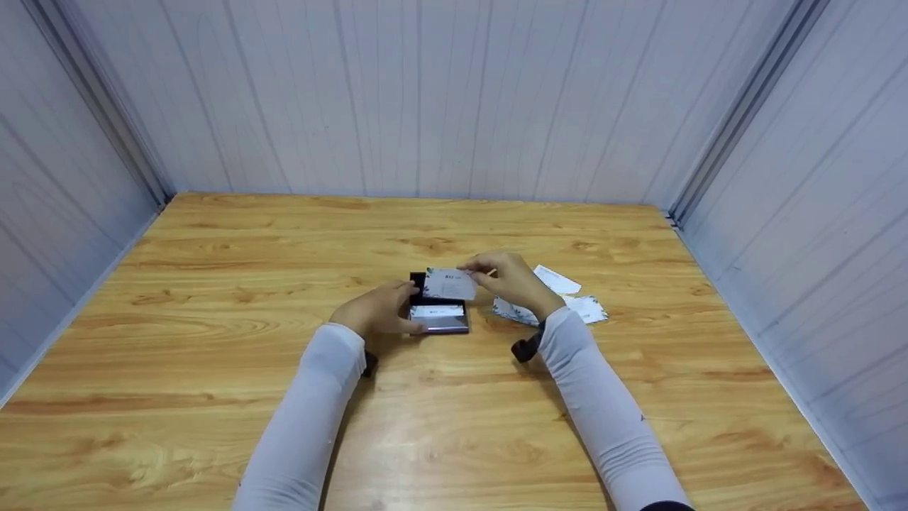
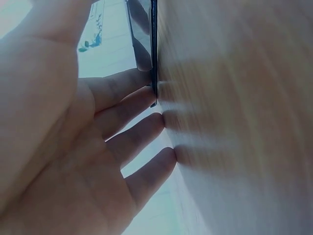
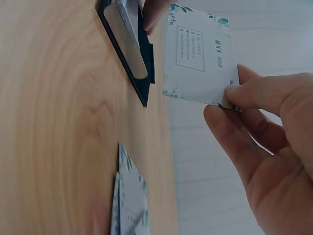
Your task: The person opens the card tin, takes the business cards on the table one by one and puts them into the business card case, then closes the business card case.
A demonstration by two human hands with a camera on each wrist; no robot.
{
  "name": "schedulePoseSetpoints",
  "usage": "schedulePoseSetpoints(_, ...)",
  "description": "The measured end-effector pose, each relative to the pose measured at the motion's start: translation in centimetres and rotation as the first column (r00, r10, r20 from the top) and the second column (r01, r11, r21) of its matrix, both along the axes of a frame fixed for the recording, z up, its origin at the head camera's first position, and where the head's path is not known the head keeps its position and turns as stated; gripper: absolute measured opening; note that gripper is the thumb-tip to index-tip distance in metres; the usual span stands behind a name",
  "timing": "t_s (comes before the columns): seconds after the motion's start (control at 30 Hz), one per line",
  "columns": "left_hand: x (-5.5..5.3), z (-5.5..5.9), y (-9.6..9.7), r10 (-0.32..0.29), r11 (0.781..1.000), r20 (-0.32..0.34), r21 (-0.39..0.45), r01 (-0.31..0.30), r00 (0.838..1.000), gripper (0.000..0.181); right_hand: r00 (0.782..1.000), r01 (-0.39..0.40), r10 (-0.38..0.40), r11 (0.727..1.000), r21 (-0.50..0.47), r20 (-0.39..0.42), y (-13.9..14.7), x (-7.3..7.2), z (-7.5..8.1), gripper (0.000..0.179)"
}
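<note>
A card case (image 1: 443,325) lies opened on the table, its dark lid (image 1: 417,278) at the far side and a metallic front at the near side. White business cards (image 1: 436,311) show inside it. My left hand (image 1: 376,309) holds the case at its left side, thumb by the near corner and fingers by the lid. In the left wrist view, two fingertips touch the case edge (image 2: 154,54) and the others reach the table. My right hand (image 1: 518,284) pinches a business card (image 3: 200,54) with leaf-patterned corners by one corner, raised over the lid.
Right of the case, partly behind my right wrist, lies a loose group of patterned cards (image 1: 590,309). Another white card (image 1: 557,279) lies just beyond them. The wooden table (image 1: 284,241) is bounded by pale panel walls (image 1: 454,99) at the back and both sides.
</note>
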State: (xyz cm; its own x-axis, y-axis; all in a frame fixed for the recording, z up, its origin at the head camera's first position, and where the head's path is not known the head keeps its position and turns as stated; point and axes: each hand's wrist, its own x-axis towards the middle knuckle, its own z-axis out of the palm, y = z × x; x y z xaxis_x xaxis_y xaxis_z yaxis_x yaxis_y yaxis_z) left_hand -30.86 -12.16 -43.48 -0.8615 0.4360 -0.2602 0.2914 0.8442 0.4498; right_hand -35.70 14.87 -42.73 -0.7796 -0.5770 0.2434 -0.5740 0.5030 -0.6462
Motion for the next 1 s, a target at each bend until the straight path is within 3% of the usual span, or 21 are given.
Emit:
schedulePoseSetpoints(0.27,-0.1,-0.1,0.1,0.002,0.999,0.022,0.043,-0.003,1.000,0.094,0.998,-0.025,0.025,1.000,-0.003,0.050,-1.1,0.5,-0.5,0.021)
schedulePoseSetpoints(0.53,-0.2,-0.2,0.0,0.007,0.998,0.004,0.055,-0.007,1.000,0.085,0.999,-0.028,0.029,1.000,-0.010,0.028,-1.8,0.7,-0.8,0.020)
schedulePoseSetpoints(0.7,-0.2,-0.1,0.0,0.001,0.999,-0.002,0.045,-0.001,1.000,0.089,0.998,-0.066,0.067,0.997,0.050,-0.001,-2.0,0.6,-1.1,0.020)
schedulePoseSetpoints(0.83,-0.2,-0.2,-0.1,0.007,0.999,0.016,0.034,-0.008,1.000,0.099,0.995,-0.092,0.087,0.990,0.103,0.050,-2.0,0.7,-1.2,0.020)
schedulePoseSetpoints(1.0,-0.2,-0.1,-0.1,0.000,1.000,0.009,0.030,0.000,1.000,0.095,0.991,-0.105,0.091,0.981,0.164,0.093,-2.0,0.9,-1.3,0.021)
